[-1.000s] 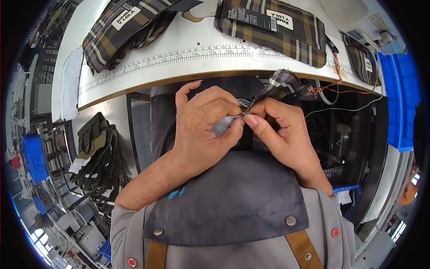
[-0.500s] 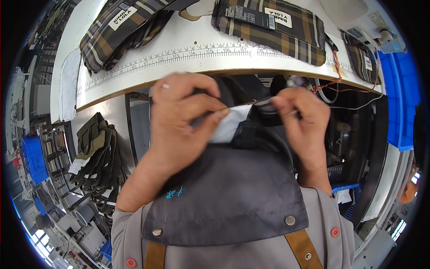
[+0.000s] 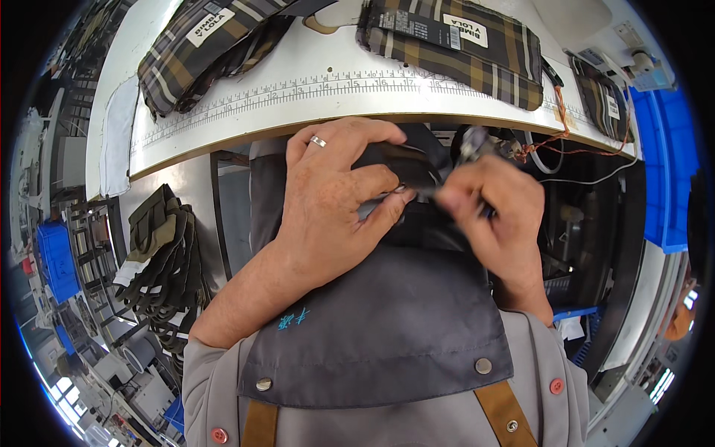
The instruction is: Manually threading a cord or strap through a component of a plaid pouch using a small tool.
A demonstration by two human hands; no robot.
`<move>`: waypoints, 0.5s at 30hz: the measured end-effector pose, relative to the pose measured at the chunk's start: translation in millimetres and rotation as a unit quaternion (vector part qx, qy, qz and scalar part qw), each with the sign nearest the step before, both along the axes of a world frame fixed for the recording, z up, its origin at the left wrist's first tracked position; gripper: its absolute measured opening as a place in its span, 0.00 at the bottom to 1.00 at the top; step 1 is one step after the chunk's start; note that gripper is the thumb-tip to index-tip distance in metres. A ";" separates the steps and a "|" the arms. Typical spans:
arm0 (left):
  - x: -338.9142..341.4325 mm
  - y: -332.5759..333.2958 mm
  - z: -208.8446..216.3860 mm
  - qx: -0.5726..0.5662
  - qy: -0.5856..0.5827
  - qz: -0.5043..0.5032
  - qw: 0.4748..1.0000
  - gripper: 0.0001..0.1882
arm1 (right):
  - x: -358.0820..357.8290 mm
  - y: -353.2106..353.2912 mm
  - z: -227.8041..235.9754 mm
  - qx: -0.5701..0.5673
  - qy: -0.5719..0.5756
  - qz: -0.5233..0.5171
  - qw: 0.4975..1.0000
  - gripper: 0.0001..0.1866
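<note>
My left hand (image 3: 335,190), with a ring on one finger, is closed in a pinch on the edge of a dark cloth piece (image 3: 408,160) with a brownish patch. Thumb and forefinger meet just in front of the table edge, above my lap. Close to its right, my right hand (image 3: 495,212) is closed and smeared by motion. A slim metal tool (image 3: 474,141) shows above its knuckles, and a blurred dark tip points toward the left fingertips. The tool's kind cannot be made out. My dark grey apron (image 3: 380,320) lies below both hands.
A white table (image 3: 246,123) with printed ruler marks runs across the front. On it lie folded plaid cloth bundles (image 3: 484,63) with white labels. Dark fabric pieces (image 3: 160,253) hang at the left. Orange twisted cords (image 3: 555,123) and a blue bin (image 3: 659,167) are at the right.
The white piece at my left fingers has gone from sight, and dark brownish cloth shows there now. My left hand has moved right, and my right hand slightly lower and closer to it.
</note>
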State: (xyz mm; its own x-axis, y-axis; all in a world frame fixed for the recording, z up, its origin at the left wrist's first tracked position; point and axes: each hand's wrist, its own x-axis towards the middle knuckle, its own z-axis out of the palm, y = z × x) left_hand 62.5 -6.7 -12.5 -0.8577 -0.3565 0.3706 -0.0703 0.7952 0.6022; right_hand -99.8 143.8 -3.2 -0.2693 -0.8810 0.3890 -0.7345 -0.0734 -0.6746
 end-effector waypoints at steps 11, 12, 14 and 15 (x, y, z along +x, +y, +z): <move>1.0 1.2 -11.5 0.042 0.007 0.001 0.999 0.04 | 10.8 1.5 -4.2 0.100 -0.198 0.098 0.970 0.16; 0.4 2.2 -11.3 0.031 0.007 0.003 0.999 0.04 | 12.2 1.5 -12.5 0.093 -0.188 0.069 0.975 0.15; 1.1 2.8 -11.3 0.021 0.005 0.004 1.000 0.04 | 12.9 1.9 -15.0 0.093 -0.182 0.037 0.978 0.13; 2.3 2.3 -11.5 0.017 0.001 -0.001 1.000 0.04 | 13.1 1.0 -14.8 0.093 -0.183 0.037 0.978 0.13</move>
